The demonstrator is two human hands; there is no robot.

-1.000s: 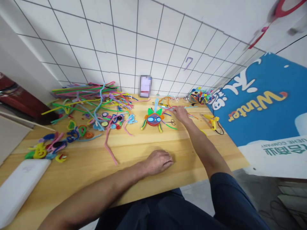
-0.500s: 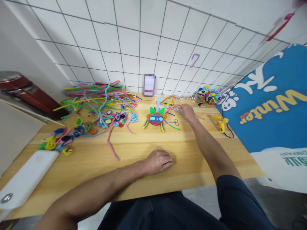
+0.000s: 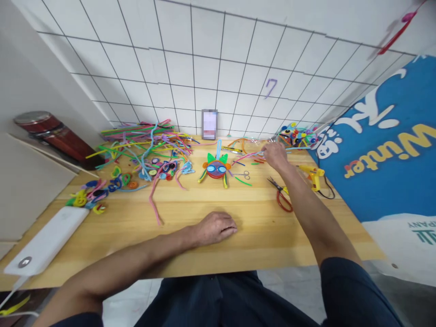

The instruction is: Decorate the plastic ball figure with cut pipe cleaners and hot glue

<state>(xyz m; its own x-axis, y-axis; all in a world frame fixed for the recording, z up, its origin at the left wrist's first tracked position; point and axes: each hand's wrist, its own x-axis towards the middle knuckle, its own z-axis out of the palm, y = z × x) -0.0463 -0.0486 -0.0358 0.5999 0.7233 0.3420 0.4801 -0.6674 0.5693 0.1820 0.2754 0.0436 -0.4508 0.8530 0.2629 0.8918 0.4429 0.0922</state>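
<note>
My left hand (image 3: 218, 226) rests on the front part of the table, fingers curled in with nothing seen in them. At the back right, my right hand (image 3: 275, 156) is closed over some pipe cleaners; its fingertips are hidden. A light blue pipe cleaner (image 3: 299, 148) sticks out to its right, and a pink pipe cleaner (image 3: 248, 156) runs out to its left. Left of that hand lies a colourful goggled figure (image 3: 217, 170) with green spikes and yellow-green legs. Small scissors (image 3: 245, 175) lie beside it. Red-handled scissors (image 3: 284, 202) lie partly under my right forearm.
Piled pipe cleaners (image 3: 136, 131) and loose craft pieces (image 3: 165, 168) cover the back left. A phone (image 3: 209, 124) leans on the tiled wall. A yellow glue gun (image 3: 315, 177), a bag of pompoms (image 3: 298, 135), a white power bank (image 3: 47, 240) and a red-brown flask (image 3: 61, 141) stand or lie around.
My right hand has moved to the right, and the light blue pipe cleaner has shifted right with it. The red-handled scissors now show beside my forearm. My left hand stays resting.
</note>
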